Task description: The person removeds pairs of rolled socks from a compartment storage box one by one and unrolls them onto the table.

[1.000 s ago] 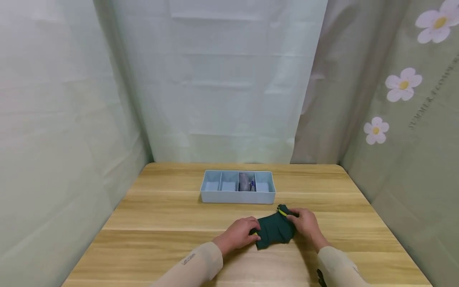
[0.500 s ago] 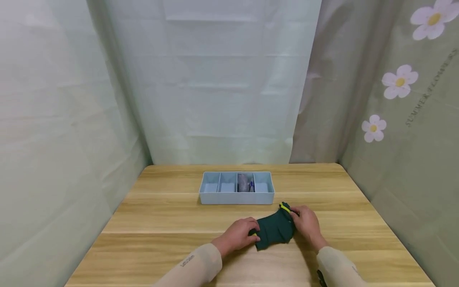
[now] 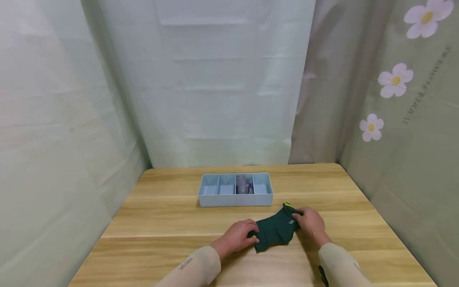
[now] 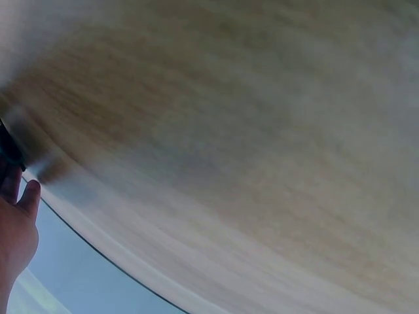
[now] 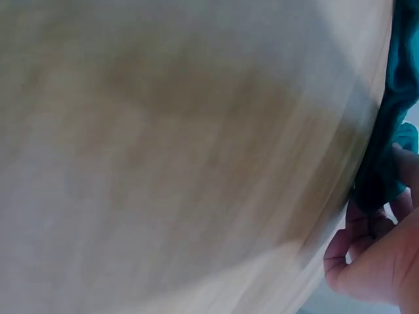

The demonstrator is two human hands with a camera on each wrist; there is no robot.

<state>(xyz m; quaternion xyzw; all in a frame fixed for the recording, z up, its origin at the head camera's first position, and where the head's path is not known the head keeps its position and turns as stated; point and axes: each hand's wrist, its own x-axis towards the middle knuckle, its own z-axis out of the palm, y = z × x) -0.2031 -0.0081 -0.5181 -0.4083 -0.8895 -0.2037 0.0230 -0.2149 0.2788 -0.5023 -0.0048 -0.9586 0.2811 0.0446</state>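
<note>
A dark green, sock-like cloth (image 3: 275, 231) with yellow trim and small white lettering lies in creases on the table. My left hand (image 3: 238, 236) holds its left end between thumb and fingers. At the upper right end, my right hand (image 3: 312, 225) pinches the cloth; a bit of yellow trim shows above the fingers. In the right wrist view, teal-looking folds of the cloth (image 5: 380, 163) run into the right hand (image 5: 376, 265). The left wrist view catches just part of the left hand (image 4: 18, 229) and a dark edge of the cloth (image 4: 8, 145).
Behind the hands stands a light blue divided box (image 3: 234, 200). One of its compartments holds a grey rolled item (image 3: 242, 185) and a pen-like object (image 3: 250, 187). Pale curtains (image 3: 222, 87) surround the wooden table (image 3: 161, 223) at the back and sides.
My right hand has shifted slightly right and turned the cloth's upper end, so less yellow trim and some white lettering show. The left hand keeps its hold. The head view has shifted slightly.
</note>
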